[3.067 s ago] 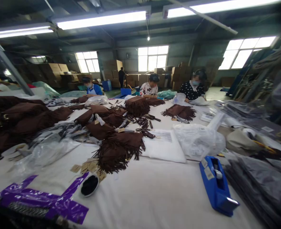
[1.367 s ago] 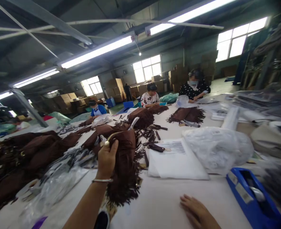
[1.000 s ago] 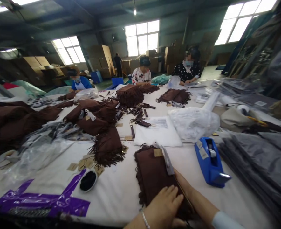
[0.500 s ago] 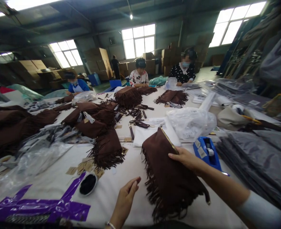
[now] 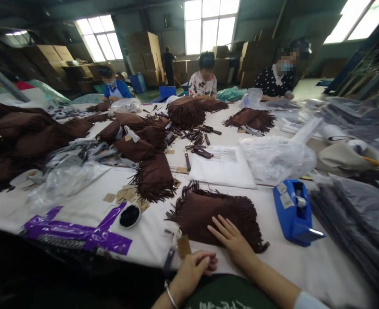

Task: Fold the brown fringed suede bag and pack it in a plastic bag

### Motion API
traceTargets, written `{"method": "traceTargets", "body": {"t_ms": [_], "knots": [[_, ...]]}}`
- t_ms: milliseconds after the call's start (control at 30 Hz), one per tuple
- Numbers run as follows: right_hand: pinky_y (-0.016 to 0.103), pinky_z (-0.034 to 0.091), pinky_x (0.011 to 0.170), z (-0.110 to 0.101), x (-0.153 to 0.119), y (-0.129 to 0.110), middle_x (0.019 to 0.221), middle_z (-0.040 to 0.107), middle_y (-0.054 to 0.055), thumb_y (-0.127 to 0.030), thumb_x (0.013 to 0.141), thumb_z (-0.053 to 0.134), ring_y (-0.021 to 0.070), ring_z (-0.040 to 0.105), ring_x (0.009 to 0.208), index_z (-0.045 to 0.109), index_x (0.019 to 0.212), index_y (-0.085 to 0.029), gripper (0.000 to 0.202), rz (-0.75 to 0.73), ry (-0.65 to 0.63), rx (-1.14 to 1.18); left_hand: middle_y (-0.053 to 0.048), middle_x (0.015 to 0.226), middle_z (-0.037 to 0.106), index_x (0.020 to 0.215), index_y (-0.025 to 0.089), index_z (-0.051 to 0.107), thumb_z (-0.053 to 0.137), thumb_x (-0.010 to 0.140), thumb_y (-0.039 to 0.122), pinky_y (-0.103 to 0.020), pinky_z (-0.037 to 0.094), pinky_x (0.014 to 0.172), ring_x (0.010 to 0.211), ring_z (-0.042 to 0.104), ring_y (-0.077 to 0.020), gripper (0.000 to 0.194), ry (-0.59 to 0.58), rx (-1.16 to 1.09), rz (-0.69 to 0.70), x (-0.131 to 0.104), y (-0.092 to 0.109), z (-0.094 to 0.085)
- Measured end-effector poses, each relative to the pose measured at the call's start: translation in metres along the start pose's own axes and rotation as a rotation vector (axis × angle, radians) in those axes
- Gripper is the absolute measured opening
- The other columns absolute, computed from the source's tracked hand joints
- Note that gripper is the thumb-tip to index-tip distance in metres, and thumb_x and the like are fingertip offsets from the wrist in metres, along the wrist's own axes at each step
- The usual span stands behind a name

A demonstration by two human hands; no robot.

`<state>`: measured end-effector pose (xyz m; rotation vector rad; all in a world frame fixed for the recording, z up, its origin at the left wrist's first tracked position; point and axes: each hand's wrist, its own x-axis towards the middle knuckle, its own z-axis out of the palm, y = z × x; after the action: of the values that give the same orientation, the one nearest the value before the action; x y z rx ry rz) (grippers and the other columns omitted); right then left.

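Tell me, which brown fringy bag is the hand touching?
The fringed bag lying flat nearest the table's front edge, left of the blue tape dispenser. The right hand rests on it; the other bags lie untouched farther back.

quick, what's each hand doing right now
Left hand: curled at the table edge by a tan tag; grip cannot be told.
Right hand: open, flat on the brown fringed bag.

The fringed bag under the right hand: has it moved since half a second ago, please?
Yes. The fringed bag was held upright beside the tape dispenser; now it lies flat left of it, under the right hand.
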<state>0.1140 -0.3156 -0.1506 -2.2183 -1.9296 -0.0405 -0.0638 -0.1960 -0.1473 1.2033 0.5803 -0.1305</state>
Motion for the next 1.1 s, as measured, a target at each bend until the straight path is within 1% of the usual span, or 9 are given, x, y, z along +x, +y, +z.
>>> {"method": "traceTargets", "body": {"t_ms": [67,133,333,433,567,733,867,1000,1100], "knots": [[0.044,0.036,0.108,0.020,-0.013,0.004,0.149,0.025,0.000,-0.003,0.081,0.033,0.0194,0.018,0.139,0.017,0.141,-0.033,0.069,-0.004,-0.009,0.044,-0.016,0.102,0.068,0.106,0.010,0.064,0.054,0.081,0.049,-0.035,0.052,0.076,0.090,0.065,-0.0253,0.047,-0.019,0.071,0.033,-0.008,0.000,0.005],[0.043,0.034,0.109,0.016,-0.017,0.008,0.150,0.023,-0.002,-0.004,0.083,0.032,0.0179,0.017,0.139,0.015,0.141,-0.035,0.068,-0.018,-0.066,0.090,-0.013,0.099,0.069,0.106,0.013,0.064,0.049,0.086,0.043,-0.033,0.052,0.076,0.087,0.065,-0.0222,0.039,0.065,0.150,0.106,-0.015,0.005,0.002],[0.050,0.027,0.112,-0.013,-0.016,0.019,0.151,0.017,0.000,-0.040,0.090,0.038,0.0215,0.015,0.140,0.012,0.142,-0.034,0.058,0.068,-0.143,0.132,-0.008,0.107,0.062,0.112,0.022,0.058,0.047,0.089,0.031,-0.042,0.042,0.096,0.103,0.054,-0.0223,0.027,0.602,0.765,0.525,-0.031,0.011,-0.045],[0.054,0.027,0.110,-0.003,-0.019,0.027,0.150,0.024,0.001,-0.045,0.089,0.038,0.0239,0.020,0.138,0.016,0.142,-0.034,0.058,0.193,-0.076,0.090,-0.010,0.105,0.060,0.115,0.018,0.055,0.057,0.084,0.032,-0.047,0.043,0.093,0.101,0.051,-0.0259,0.034,0.724,1.037,0.515,-0.036,0.003,-0.063],[0.054,0.027,0.109,-0.004,-0.013,0.015,0.146,0.034,0.005,-0.038,0.089,0.042,0.0246,0.024,0.137,0.025,0.140,-0.029,0.055,0.205,0.055,0.136,-0.009,0.104,0.059,0.117,0.016,0.052,0.058,0.081,0.021,-0.048,0.045,0.090,0.098,0.051,-0.0257,0.037,0.749,1.211,0.458,-0.038,-0.008,-0.072],[0.037,0.039,0.102,-0.018,0.024,-0.039,0.133,0.053,0.003,-0.029,0.091,0.039,0.0152,0.050,0.118,0.042,0.131,-0.029,0.040,-0.299,-0.101,0.463,-0.008,0.099,0.062,0.110,0.014,0.055,0.047,0.084,0.010,-0.041,0.047,0.088,0.096,0.054,-0.0224,0.028,0.677,1.242,0.518,-0.034,0.003,-0.088],[0.048,0.036,0.102,0.011,0.047,-0.074,0.143,0.039,0.006,-0.042,0.086,0.047,0.0253,0.034,0.131,0.035,0.135,-0.026,0.053,-0.597,-0.225,0.437,-0.008,0.102,0.065,0.112,0.015,0.056,0.048,0.086,0.017,-0.042,0.048,0.087,0.094,0.057,-0.0229,0.027,0.621,1.280,0.486,-0.025,0.026,-0.105],[0.049,0.037,0.101,0.034,0.052,-0.089,0.135,0.049,0.005,-0.030,0.093,0.035,0.0241,0.040,0.126,0.057,0.111,-0.023,0.030,-0.621,-0.116,0.327,-0.009,0.103,0.066,0.110,0.015,0.059,0.050,0.085,0.021,-0.043,0.048,0.088,0.094,0.058,-0.0240,0.027,0.587,1.324,0.440,-0.019,0.037,-0.118],[0.040,0.043,0.097,0.024,0.052,-0.089,0.123,0.058,0.005,-0.031,0.091,0.039,0.0199,0.048,0.118,0.060,0.105,-0.024,0.026,-0.574,-0.068,0.452,-0.009,0.104,0.067,0.109,0.016,0.060,0.049,0.085,0.023,-0.043,0.047,0.089,0.095,0.059,-0.0238,0.027,0.582,1.301,0.431,-0.018,0.035,-0.123]]}}
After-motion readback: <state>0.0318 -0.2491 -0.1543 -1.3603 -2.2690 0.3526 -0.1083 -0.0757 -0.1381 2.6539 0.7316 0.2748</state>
